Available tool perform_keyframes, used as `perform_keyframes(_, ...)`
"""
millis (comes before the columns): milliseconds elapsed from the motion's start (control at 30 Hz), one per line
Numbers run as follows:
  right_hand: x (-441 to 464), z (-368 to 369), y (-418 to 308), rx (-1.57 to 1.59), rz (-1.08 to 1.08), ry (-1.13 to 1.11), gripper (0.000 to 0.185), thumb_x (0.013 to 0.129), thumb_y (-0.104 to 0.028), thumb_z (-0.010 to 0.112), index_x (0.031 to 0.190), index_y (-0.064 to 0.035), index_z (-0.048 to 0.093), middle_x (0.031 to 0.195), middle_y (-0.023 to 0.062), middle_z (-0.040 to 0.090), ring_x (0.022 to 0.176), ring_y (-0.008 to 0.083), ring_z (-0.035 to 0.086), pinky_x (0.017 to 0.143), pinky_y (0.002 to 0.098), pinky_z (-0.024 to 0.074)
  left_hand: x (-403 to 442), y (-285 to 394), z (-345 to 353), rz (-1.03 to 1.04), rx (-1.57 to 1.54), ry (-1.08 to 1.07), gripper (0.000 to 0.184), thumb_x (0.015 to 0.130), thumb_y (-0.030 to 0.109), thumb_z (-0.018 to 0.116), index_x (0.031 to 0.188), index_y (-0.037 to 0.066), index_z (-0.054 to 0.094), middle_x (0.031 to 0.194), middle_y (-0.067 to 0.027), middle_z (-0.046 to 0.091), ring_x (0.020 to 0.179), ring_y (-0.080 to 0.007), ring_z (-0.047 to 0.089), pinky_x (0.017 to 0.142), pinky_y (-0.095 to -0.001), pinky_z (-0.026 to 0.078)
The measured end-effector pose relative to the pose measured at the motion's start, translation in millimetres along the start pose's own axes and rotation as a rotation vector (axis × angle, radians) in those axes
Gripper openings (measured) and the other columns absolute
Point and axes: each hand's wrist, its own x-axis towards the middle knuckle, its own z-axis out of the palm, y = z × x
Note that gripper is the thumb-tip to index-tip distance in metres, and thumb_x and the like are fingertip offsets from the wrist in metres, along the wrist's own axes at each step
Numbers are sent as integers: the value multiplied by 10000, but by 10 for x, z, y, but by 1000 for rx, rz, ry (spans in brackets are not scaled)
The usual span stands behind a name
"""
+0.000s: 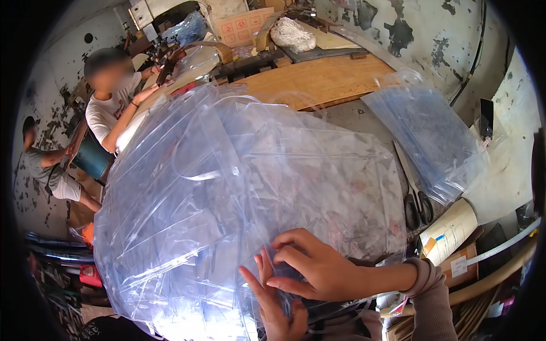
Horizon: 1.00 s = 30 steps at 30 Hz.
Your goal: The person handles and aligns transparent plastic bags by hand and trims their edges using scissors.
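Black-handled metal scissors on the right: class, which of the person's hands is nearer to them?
Right. The right hand is below and left of the scissors in the picture; the left hand is lower and farther left.

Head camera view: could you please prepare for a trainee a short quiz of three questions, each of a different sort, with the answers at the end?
1. True or false: the right hand of the camera wearer is gloved.
2. Choose one. What lies between the large clear plastic pile and the smaller stack of clear sheets?
A) a hammer
B) scissors
C) a paintbrush
3. Which of the wearer's hands is nearer to the bottom edge of the picture?

Key:
1. False; it is bare.
2. B.
3. The left hand.
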Motion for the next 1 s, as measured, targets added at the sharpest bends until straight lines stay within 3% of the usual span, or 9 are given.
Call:
perform_keyframes(67,-27,15,-56,32,148,-48,207,813,-140,627,937,-2,533,1037,137,494,912,274,532,730,325,468,-24,-122,-108,159,188,-292,901,740,48,456,1387,-10,-169,1452,-271,136,1348,-373,181,1089,-411,157)
perform_keyframes(167,-10,2,-77,92,153,-108,175,807,-117,620,917,-12,534,1013,119,512,854,259,554,675,318,469,-37,-146,-190,93,467,-345,937,814,110,487,1350,28,-277,1452,-281,117,1350,-373,167,1086,-436,140)
perform_keyframes(367,-47,102,-225,215,53,-79,130,808,-96,606,891,-21,540,949,72,544,735,215,579,587,296,474,-361,-165,-36,201,415,-134,956,832,190,546,1372,22,-225,1454,-279,94,1348,-355,172,1087,-434,128)
perform_keyframes(533,-113,238,-290,283,-49,-174,177,788,-67,537,952,-14,499,955,94,509,800,230,567,618,275,504,-454,-146,-46,330,112,53,960,822,208,563,1383,17,-193,1460,-274,44,1353,-352,144,1087,-439,122)
perform_keyframes(767,-136,228,-129,460,124,-211,128,814,-82,550,907,-25,481,902,91,508,726,209,546,573,298,444,-488,-256,-40,387,-10,35,969,807,233,587,1398,10,-147,1468,-267,-26,1359,-348,106,1087,-445,113)
perform_keyframes(867,-151,171,-61,535,266,-227,128,793,-46,569,859,-32,460,734,67,502,622,173,496,552,292,401,-543,-130,-184,146,278,-95,921,828,291,549,1405,4,-109,1488,-211,-18,1376,-308,59,1092,-451,39)
perform_keyframes(900,-124,103,-49,534,266,-227,128,793,-46,569,859,-32,460,734,67,502,622,173,496,552,292,401,-549,-62,-187,147,276,-95,921,828,291,549,1405,4,-109,1488,-211,-18,1376,-308,59,1092,-451,39)
perform_keyframes(967,-73,-21,-19,479,373,-453,120,823,-69,556,928,-35,507,824,55,566,675,180,563,605,282,447,-550,64,-194,-62,160,-28,892,837,337,547,1417,6,-45,1494,-186,-30,1381,-294,39,1090,-461,30)
perform_keyframes(1000,-101,11,50,499,263,-379,101,822,-75,555,904,-48,504,791,43,575,634,190,553,585,288,443,-416,224,-135,-187,181,72,727,854,320,538,1406,3,186,1482,-226,30,1378,-323,68,1088,-478,51)
